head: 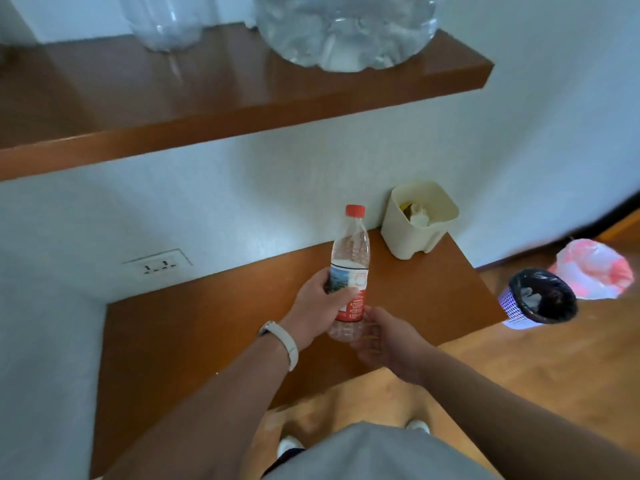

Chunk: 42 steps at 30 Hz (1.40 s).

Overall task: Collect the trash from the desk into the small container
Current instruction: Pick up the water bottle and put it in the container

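- Bottle [349, 268]: clear plastic, red cap, red/white label, upright, held above the counter [214, 327] near its middle.
- Left hand [320, 304]: grip clenched around the bottle at label height, fingers wrapped over the label; pale band [285, 341] on the wrist.
- Right hand [388, 341]: palm up, cupped under and beside the bottle's base, fingertips touching the clear lower part. Loose hold, not a full clench.
- Small container [414, 233]: cream, squarish, open top, sits at the counter's far right corner against the wall. Some trash inside: white bits and something yellow, too small to identify.
- Bottle vs container: apart, bottle to the left and nearer the person.
- Shelf [221, 109]: wooden, above the counter, carries two large clear water jugs [346, 29], tops cut off by the frame.
- Wall socket [161, 265]: left of the counter, on the white wall.
- Floor right of the counter: purple mesh bin [535, 301] with a black liner, plus a pink-and-white plastic bag [595, 268] just behind it.
- Bottom of view: grey shorts, white shoes on the wood floor.
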### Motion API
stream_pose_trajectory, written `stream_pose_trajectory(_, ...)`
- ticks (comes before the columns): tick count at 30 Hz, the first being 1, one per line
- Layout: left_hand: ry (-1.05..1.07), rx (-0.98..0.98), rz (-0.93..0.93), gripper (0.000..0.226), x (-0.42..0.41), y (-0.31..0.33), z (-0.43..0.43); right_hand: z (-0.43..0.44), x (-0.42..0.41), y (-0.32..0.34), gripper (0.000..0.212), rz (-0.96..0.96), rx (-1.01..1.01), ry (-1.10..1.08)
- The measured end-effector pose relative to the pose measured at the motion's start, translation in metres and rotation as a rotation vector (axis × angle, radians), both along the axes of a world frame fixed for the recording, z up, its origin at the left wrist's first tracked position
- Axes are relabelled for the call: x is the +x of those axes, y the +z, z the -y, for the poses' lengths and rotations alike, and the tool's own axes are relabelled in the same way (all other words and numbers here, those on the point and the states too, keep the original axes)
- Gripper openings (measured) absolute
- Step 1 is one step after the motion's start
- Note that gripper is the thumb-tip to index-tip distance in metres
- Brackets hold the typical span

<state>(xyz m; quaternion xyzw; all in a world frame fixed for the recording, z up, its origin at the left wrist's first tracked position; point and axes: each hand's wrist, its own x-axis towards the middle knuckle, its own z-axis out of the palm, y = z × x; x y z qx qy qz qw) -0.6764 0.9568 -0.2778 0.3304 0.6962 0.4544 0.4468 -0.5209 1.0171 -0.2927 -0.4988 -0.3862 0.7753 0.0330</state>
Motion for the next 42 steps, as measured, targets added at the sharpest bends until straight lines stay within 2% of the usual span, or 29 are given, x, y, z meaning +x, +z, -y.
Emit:
stream_pose_trajectory(12,-0.024,0.034,-0.165,0.041,0.127,0.059,-0.124,-0.123,0.116,0.036,0.032,-0.119,0.124,-0.028)
stream_pose_trajectory(22,0.115,0.074,-0.122,0.053,0.178,0.069,-0.169,-0.195,0.158,0.043,0.031,-0.158,0.259,0.052)
stream_pose_trajectory(26,0.157,0.086,-0.125,0.055,0.182,0.066,-0.180,-0.211,0.154,0.045,0.032,-0.043,0.253,0.063)
stream_pose_trajectory(30,0.177,0.076,-0.167,0.052,0.174,0.063,-0.193,-0.227,0.141,0.047,0.027,-0.082,0.248,0.077)
stream_pose_trajectory(36,0.193,0.074,-0.135,0.057,0.142,0.056,-0.221,-0.259,0.117,0.041,0.041,-0.059,0.383,0.145)
stream_pose_trajectory(42,0.234,0.128,-0.099,0.055,0.105,0.058,-0.246,-0.294,0.079,0.051,0.036,-0.028,0.474,0.174)
